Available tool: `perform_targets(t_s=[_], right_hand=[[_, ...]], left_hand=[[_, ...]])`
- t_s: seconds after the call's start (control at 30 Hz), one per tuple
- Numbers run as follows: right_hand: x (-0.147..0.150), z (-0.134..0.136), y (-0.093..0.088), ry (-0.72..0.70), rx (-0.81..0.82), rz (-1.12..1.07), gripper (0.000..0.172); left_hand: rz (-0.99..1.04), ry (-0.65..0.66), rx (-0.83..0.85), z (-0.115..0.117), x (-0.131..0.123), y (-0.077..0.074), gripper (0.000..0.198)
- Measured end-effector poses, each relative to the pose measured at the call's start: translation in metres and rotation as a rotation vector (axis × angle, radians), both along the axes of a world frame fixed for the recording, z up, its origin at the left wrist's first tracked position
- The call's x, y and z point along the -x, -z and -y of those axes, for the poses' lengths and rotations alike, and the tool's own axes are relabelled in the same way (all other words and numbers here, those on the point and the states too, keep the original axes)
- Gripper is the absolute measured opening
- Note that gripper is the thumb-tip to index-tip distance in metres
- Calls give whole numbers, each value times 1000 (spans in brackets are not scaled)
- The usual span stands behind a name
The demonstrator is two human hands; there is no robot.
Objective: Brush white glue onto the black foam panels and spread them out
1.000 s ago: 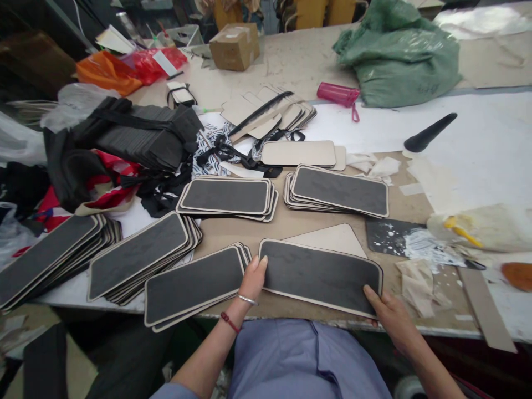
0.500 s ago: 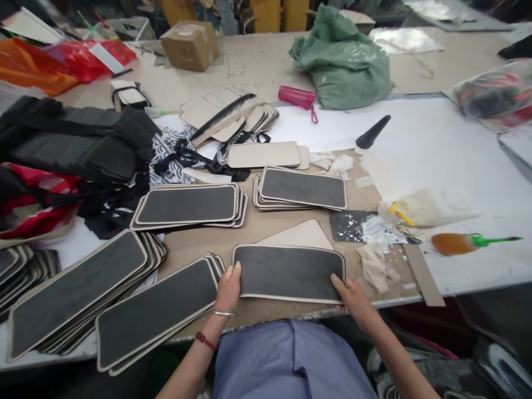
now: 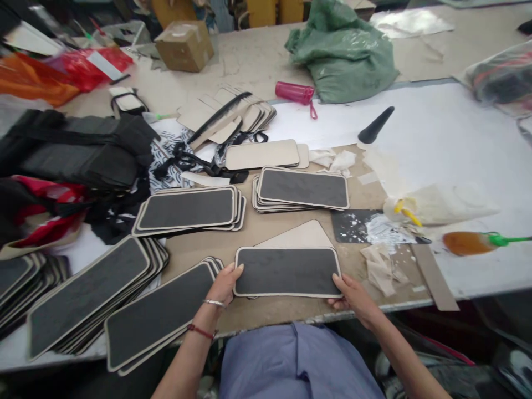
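The board (image 3: 287, 271) at the front is dark grey edged in cream, and I count 5 stacks (image 3: 187, 209) in those same 2 tones. White cloth (image 3: 161, 152) carries dark curved lines. Over there the sack (image 3: 353, 72) is dull green, the tube (image 3: 293, 92) bright pink, the bottle (image 3: 465, 243) amber with a green cap (image 3: 496, 239). White splashes (image 3: 382, 228) speckle the black sheet (image 3: 344, 226).
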State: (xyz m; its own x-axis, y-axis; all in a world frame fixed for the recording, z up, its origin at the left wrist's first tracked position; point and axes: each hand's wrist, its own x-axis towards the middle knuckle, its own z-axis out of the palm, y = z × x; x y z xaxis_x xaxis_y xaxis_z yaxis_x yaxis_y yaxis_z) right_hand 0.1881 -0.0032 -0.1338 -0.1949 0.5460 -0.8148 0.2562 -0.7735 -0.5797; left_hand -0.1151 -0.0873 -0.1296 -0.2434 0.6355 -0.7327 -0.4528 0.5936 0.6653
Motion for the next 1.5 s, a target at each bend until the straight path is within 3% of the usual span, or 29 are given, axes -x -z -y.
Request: perform_targets(t_s=[0.07, 0.23, 0.4, 0.53, 0.8, 1.03, 1.27, 1.5], right_hand=[[0, 0, 5, -12, -6, 45, 14], [0, 0, 15, -46, -27, 111, 12], [-1, 0, 23, -102, -92, 166, 14], [-2, 2, 30, -155, -148, 186, 16], [-4, 6, 37, -214, -183, 240, 18], [-5, 7, 37, -232, -235, 237, 18], [-3, 8, 36, -214, -211, 244, 15], [-4, 7, 14, -31, -59, 80, 18]], left_hand=[[36, -26, -3, -4, 0, -2, 30], [-101, -8, 15, -10, 1, 5, 31], [-455, 44, 78, -12, -2, 14, 19], [-726, 97, 145, -14, -8, 12, 24], [-936, 202, 203, -12, -15, 12, 28], [-959, 224, 203, -13, -15, 11, 30], [-876, 158, 190, -13, -14, 12, 30], [-455, 136, 52, -6, -6, -1, 31]])
